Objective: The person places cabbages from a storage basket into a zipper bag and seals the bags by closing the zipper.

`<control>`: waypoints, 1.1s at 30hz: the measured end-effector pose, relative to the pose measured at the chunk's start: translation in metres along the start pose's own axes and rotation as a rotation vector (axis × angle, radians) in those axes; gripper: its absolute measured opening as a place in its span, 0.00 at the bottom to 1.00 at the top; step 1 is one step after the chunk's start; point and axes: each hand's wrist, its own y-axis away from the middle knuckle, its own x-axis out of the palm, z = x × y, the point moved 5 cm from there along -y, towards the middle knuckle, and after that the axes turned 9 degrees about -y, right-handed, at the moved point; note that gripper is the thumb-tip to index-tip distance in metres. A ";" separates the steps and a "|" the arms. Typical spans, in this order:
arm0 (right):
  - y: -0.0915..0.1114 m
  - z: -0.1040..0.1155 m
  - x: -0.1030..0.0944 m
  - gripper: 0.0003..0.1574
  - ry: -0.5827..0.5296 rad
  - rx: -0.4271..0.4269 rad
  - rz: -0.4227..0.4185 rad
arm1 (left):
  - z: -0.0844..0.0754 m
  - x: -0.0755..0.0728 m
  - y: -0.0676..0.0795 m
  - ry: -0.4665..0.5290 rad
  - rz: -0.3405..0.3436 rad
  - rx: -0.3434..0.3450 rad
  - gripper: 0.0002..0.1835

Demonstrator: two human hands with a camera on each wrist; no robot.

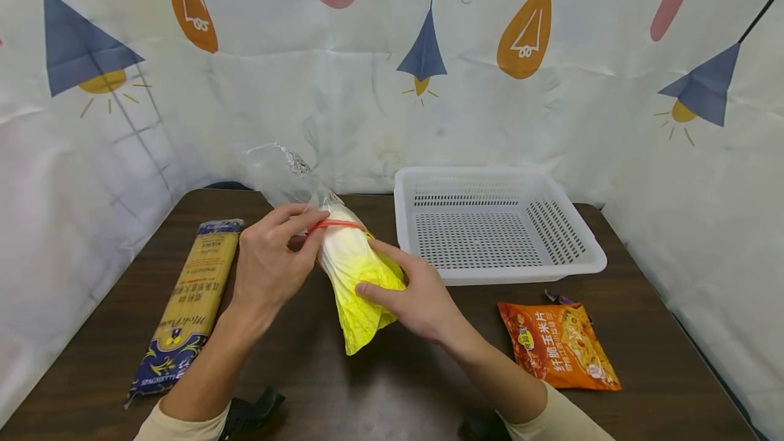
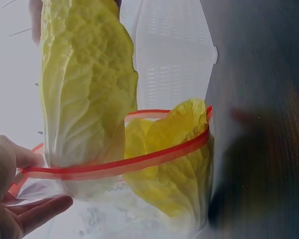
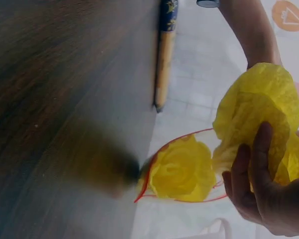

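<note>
Far left, outside your left forearm: spaghetti packet [image 1: 190, 298], flat on the desk [image 1: 380, 403]. Your left hand [image 1: 272, 257]: thumb and fingers pinching the red-rimmed clear bag [image 1: 275, 172] at its mouth, the bag extending beyond that hand. One napa cabbage [image 2: 179, 169] is inside the bag, its yellow leaf tips up at the opening. Between your hands: a second napa cabbage [image 1: 361, 291], pale base within the red rim, yellow leafy end toward you. Your right hand [image 1: 422, 295]: thumb and fingers gripping that leafy end. Just beyond your right hand: white perforated plastic basket [image 1: 520, 276]. Right of your right forearm: orange snack packet [image 1: 560, 346], a small purple wrapper [image 1: 559, 298] partly behind it.
</note>
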 end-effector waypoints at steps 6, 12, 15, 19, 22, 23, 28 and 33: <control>-0.007 -0.006 0.005 0.38 -0.277 0.091 0.089 | -0.001 -0.001 0.000 -0.021 -0.004 0.017 0.13; -0.011 -0.018 0.008 0.38 -0.506 0.247 0.100 | -0.002 -0.001 0.001 -0.023 -0.005 0.022 0.14; -0.011 -0.019 0.009 0.37 -0.584 0.284 0.105 | -0.002 -0.001 0.001 -0.017 -0.007 0.022 0.14; -0.010 -0.020 0.012 0.36 -0.653 0.323 0.111 | -0.002 -0.001 0.000 -0.012 -0.002 0.028 0.15; -0.010 -0.021 0.014 0.35 -0.686 0.338 0.111 | -0.003 -0.001 0.000 -0.011 0.004 0.031 0.14; -0.010 -0.022 0.015 0.36 -0.697 0.337 0.111 | -0.002 -0.001 0.000 -0.012 0.006 0.033 0.14; -0.012 -0.025 0.021 0.36 -0.768 0.324 0.103 | -0.002 0.000 0.000 -0.018 0.010 0.050 0.13; -0.014 -0.026 0.025 0.36 -0.857 0.334 0.094 | -0.003 0.001 0.000 -0.016 0.017 0.076 0.13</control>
